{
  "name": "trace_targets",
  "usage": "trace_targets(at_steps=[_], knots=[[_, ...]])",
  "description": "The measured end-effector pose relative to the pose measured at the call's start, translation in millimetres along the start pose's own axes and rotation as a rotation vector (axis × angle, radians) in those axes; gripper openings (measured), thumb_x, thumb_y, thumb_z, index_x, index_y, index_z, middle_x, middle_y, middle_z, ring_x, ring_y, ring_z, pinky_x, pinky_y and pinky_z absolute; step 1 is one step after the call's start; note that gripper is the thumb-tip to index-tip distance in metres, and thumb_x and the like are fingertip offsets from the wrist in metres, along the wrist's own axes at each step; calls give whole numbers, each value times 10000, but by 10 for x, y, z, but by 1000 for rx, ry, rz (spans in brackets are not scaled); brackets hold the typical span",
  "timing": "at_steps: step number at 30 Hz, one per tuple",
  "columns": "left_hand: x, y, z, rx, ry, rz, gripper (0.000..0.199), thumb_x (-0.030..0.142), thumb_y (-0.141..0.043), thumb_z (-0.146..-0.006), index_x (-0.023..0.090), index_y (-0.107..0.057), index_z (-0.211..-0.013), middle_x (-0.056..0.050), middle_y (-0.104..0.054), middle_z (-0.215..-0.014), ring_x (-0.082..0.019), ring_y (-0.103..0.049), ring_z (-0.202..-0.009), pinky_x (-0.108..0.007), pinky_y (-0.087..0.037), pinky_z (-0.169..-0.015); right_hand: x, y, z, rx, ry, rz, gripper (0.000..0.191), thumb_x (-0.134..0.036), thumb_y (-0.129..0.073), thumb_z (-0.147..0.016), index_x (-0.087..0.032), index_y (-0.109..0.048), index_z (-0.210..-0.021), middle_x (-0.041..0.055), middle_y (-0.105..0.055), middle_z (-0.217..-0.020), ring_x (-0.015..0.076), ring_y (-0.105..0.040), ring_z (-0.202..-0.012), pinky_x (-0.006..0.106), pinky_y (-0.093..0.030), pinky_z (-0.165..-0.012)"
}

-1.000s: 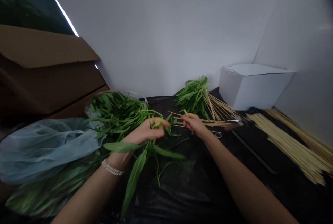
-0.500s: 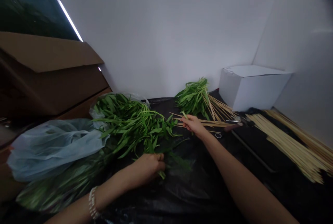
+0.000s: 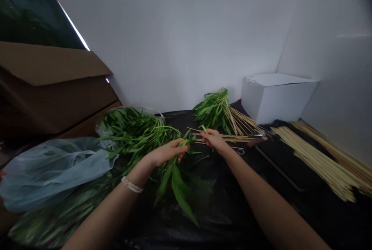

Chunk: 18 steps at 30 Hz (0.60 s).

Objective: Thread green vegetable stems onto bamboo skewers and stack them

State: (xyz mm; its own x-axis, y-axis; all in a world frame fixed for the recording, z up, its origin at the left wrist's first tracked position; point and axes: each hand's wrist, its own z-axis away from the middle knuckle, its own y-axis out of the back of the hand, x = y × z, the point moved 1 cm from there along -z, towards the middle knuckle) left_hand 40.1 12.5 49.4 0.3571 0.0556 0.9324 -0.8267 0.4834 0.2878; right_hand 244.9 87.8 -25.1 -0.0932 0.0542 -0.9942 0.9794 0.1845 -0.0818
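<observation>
Green leafy stems (image 3: 176, 180): closed in your left hand (image 3: 171, 151), centre
Pale stalk (image 3: 205, 129): pinched in your right hand (image 3: 212, 140)

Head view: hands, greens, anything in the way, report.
Left hand closed on leafy sprig. Right hand pinching pale-green piece. Thin sticks lie close by right hand.

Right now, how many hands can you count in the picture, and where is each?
2: the left hand, holding leafy stems by the large green heap, and the right hand, pinching a short pale-green piece by the thin sticks.
</observation>
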Motion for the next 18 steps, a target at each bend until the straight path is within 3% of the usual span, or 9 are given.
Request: trace_targets(at_steps=[4,9,13,18], knots=[[-191,-242,-480,209,-66,-650,372,283,-801,-602,161,-672,-930,-4,-663,-805,-196,-604,-733,-282,-445,-684,-21,-13,13,-7,1,-10,198,-381,-637,-704,-185,-607,-694,-40,-569,-515,65,-398,-375,189,-221,-356],[-389,-366,-717,320,-31,-775,103,136,-685,-651,172,-679,-748,-53,-664,-726,-242,-628,-764,-321,-438,-732,-16,-23,13,-24,6,0,202,-386,-633,-708,-188,-599,-692,-38,-578,-529,61,-402,-377,177,-215,-350],[-261,-209,-591,330,-70,-769,47,211,-692,-684,182,-663,-706,-30,-649,-723,-213,-600,-748,-294,-428,-710,-5,-30,15,-25,-3,18,219,-391,-648,-713,-195,-569,-659,-40,-572,-524,61,-408,-376,171,-218,-342],[176,108,-123,165,-187,-496,306,446,-602,-801,152,-653,-732,-3,-614,-681,-156,-534,-636,-258,-408,-622,13,-43,30,-52,3,10,252,-416,-653,-730,-195,-551,-665,-48,-556,-513,56,-399,-371,164,-220,-338]])
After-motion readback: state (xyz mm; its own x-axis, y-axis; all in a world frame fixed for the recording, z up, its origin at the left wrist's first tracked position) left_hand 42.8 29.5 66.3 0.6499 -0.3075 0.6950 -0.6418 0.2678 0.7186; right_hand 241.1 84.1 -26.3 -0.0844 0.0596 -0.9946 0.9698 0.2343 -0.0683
